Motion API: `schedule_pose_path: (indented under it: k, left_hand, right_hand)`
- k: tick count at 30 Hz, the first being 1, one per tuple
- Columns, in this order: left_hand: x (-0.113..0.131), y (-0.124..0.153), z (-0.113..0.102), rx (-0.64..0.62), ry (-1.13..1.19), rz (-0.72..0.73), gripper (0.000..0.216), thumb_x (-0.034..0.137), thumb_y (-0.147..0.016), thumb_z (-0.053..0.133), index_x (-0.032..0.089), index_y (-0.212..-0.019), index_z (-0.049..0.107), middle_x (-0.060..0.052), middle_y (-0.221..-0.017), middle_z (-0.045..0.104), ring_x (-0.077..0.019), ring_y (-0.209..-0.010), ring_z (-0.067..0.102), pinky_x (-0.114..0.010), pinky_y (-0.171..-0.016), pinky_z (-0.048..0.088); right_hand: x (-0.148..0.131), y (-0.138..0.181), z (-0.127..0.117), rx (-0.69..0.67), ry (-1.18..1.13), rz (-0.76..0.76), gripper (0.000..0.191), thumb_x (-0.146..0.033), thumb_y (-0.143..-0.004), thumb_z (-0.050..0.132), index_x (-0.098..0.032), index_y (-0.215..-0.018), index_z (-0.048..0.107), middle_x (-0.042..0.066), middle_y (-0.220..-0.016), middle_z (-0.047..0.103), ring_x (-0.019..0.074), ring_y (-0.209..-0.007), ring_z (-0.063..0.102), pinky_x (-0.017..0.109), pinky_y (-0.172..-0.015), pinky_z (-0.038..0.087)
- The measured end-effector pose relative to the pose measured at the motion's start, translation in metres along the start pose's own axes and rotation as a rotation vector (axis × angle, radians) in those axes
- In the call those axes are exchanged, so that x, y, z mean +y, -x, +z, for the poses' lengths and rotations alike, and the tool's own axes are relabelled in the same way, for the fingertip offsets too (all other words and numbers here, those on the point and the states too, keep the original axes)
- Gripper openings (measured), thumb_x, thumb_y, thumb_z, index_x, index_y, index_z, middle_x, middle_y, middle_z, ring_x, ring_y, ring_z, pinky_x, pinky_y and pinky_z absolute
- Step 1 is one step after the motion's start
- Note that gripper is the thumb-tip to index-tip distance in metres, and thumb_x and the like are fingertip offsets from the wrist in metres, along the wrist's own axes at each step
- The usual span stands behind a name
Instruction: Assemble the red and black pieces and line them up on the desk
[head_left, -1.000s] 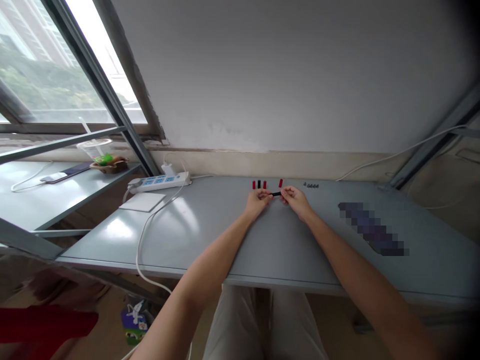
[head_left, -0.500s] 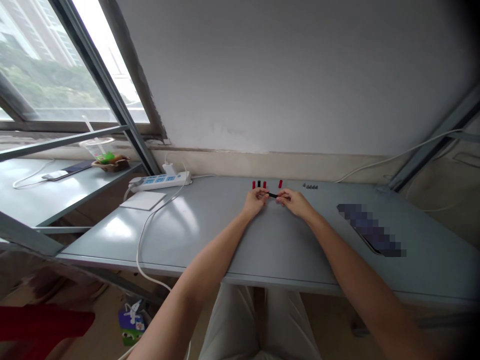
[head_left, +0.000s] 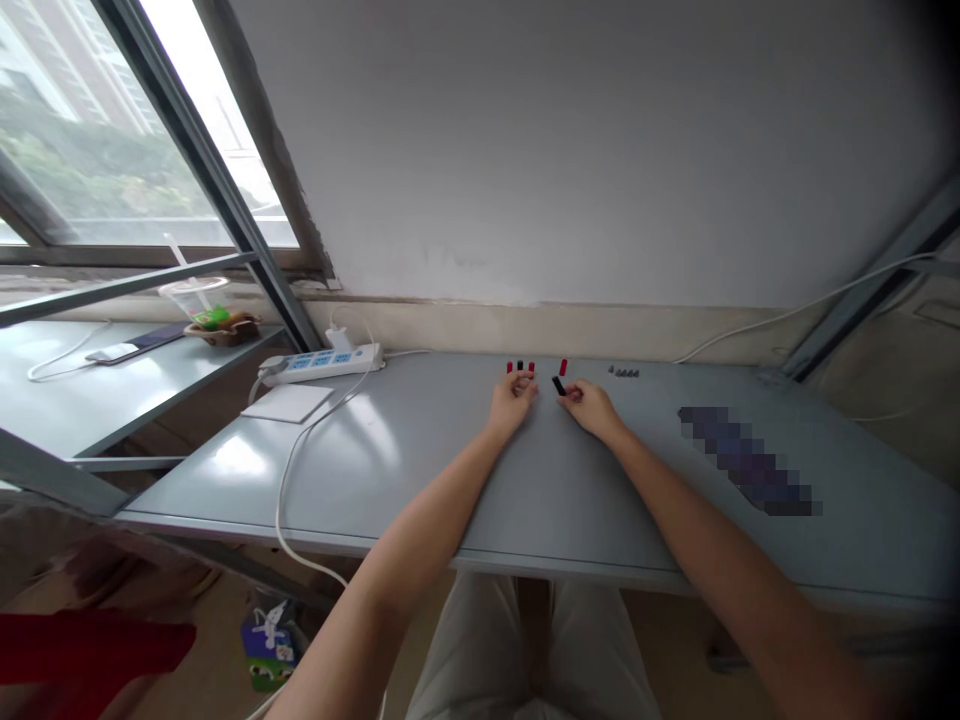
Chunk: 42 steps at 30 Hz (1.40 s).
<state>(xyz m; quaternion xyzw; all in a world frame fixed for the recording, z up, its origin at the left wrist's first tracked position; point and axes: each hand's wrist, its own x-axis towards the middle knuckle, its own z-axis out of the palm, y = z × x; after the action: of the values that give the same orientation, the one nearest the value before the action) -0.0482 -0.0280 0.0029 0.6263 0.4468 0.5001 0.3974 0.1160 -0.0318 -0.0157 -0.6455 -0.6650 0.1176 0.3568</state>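
In my right hand (head_left: pixel 589 405) a short black stick-like piece (head_left: pixel 559 385) is pinched between the fingertips, tilted up toward the left. My left hand (head_left: pixel 512 402) hovers to its left, fingers curved and apart, with nothing visible between them. Just beyond the left hand stand two small red pieces (head_left: pixel 532 367) with a small black piece (head_left: pixel 520 365) between them. Another red piece (head_left: pixel 563 367) sits behind the black stick-like piece. To the right lie several tiny dark grey bits (head_left: pixel 625 373) in a row, too small to name.
A phone-like object (head_left: pixel 750 460), blurred out, lies on the grey table (head_left: pixel 420 450) at right. On the left are a white power strip (head_left: pixel 322 362), a flat white box (head_left: pixel 287 403) and a white cable (head_left: pixel 283 480) hanging over the front edge. A wall closes off the back.
My left hand has let go of the black stick-like piece, which both hands held before. The right hand now holds it alone, turned more upright.
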Motion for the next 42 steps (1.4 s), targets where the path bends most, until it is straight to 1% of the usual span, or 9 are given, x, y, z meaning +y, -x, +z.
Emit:
schedule_pose_path:
  k: [3,6,10,15,25,33,38,40,42]
  left_hand:
    - [-0.001,-0.003,-0.003,0.093,0.109,-0.059,0.018,0.020,-0.076,0.052,0.012,-0.092,0.057,-0.004,-0.069,0.059,-0.0063,-0.050,0.046,-0.022,-0.055,0.041]
    - [-0.002,-0.005,-0.006,0.145,0.198,-0.135,0.017,0.019,-0.075,0.053,0.013,-0.090,0.056,-0.003,-0.069,0.059,-0.0064,-0.053,0.048,-0.021,-0.056,0.042]
    - [-0.001,-0.005,-0.007,0.146,0.256,-0.219,0.014,0.019,-0.074,0.054,0.013,-0.087,0.056,-0.003,-0.070,0.058,-0.0064,-0.054,0.048,-0.021,-0.056,0.041]
    - [-0.001,-0.004,-0.006,0.140,0.268,-0.242,0.011,0.019,-0.075,0.052,0.014,-0.084,0.055,-0.002,-0.069,0.058,-0.0055,-0.051,0.046,-0.021,-0.055,0.040]
    - [-0.001,-0.001,-0.003,0.079,0.228,-0.266,0.009,0.020,-0.075,0.053,0.015,-0.081,0.057,-0.003,-0.068,0.059,-0.0070,-0.053,0.049,-0.022,-0.055,0.041]
    - [-0.009,-0.002,0.003,0.042,0.129,-0.154,0.008,0.016,-0.074,0.050,0.014,-0.079,0.056,-0.001,-0.061,0.056,-0.0070,-0.051,0.046,-0.020,-0.051,0.039]
    - [-0.016,0.000,0.009,0.001,-0.160,0.028,0.010,0.016,-0.072,0.051,0.014,-0.077,0.059,-0.001,-0.060,0.056,-0.0075,-0.052,0.046,-0.021,-0.056,0.039]
    - [-0.019,0.002,0.011,-0.040,-0.266,0.114,0.012,0.014,-0.071,0.051,0.015,-0.078,0.060,-0.001,-0.063,0.058,-0.0082,-0.054,0.047,-0.022,-0.058,0.039]
    - [-0.021,0.004,0.013,-0.092,-0.325,0.176,0.014,0.015,-0.071,0.050,0.015,-0.081,0.061,-0.001,-0.065,0.059,-0.0085,-0.055,0.048,-0.022,-0.059,0.039]
  right_hand:
    - [-0.004,-0.010,0.003,-0.020,-0.039,0.134,0.011,-0.021,-0.069,0.060,-0.015,-0.077,0.062,0.005,-0.071,0.063,0.0141,-0.065,0.057,0.024,-0.060,0.041]
    - [-0.011,-0.022,0.008,-0.070,-0.028,0.159,0.008,-0.020,-0.068,0.061,-0.015,-0.074,0.062,0.006,-0.072,0.065,0.0148,-0.067,0.058,0.023,-0.061,0.041]
    - [-0.018,-0.038,0.022,-0.096,0.043,0.166,0.009,-0.020,-0.068,0.060,-0.015,-0.075,0.062,0.007,-0.078,0.066,0.0165,-0.072,0.060,0.024,-0.063,0.041]
    - [-0.022,-0.047,0.039,-0.100,0.133,0.185,0.014,-0.024,-0.071,0.058,-0.016,-0.082,0.063,0.009,-0.084,0.066,0.0191,-0.081,0.060,0.027,-0.069,0.043]
    - [-0.025,-0.049,0.042,-0.098,0.210,0.234,0.022,-0.028,-0.073,0.055,-0.016,-0.090,0.064,0.012,-0.091,0.065,0.0221,-0.088,0.060,0.030,-0.072,0.044]
    - [-0.020,-0.043,0.032,-0.107,0.293,0.183,0.026,-0.035,-0.073,0.056,-0.016,-0.090,0.063,0.012,-0.094,0.064,0.0223,-0.090,0.058,0.030,-0.073,0.043]
    - [0.011,-0.039,0.009,-0.052,0.316,0.214,0.019,-0.032,-0.075,0.052,-0.019,-0.080,0.064,0.008,-0.085,0.065,0.0201,-0.084,0.060,0.028,-0.071,0.043]
    - [0.025,-0.040,0.003,0.001,0.288,0.241,0.022,-0.031,-0.074,0.053,-0.017,-0.087,0.064,0.009,-0.089,0.065,0.0195,-0.086,0.059,0.027,-0.073,0.043]
    - [0.035,-0.044,0.002,0.018,0.239,0.261,0.033,-0.034,-0.070,0.058,-0.015,-0.097,0.062,0.010,-0.094,0.065,0.0196,-0.088,0.059,0.027,-0.076,0.042]
